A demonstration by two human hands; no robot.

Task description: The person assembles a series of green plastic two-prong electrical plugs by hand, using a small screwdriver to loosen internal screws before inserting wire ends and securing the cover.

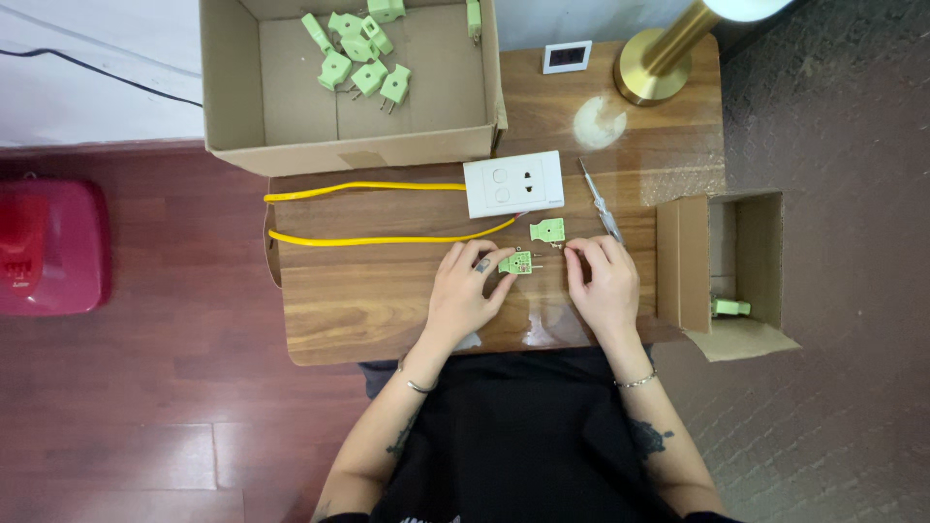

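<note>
Hands low on worktop point(368, 320). Left hand point(463, 291) pinches green plug half point(515, 262) at its left edge; right hand point(603, 281) fingertips closed on something too small to tell, just right of it. Risk: small part slips, rolls off near edge. Farther: second half point(548, 230), screwdriver point(601, 201), socket point(513, 183).

A socket plate point(513, 183) lies on the table point(368, 300), between two boxes point(349, 150) point(722, 261).
</note>
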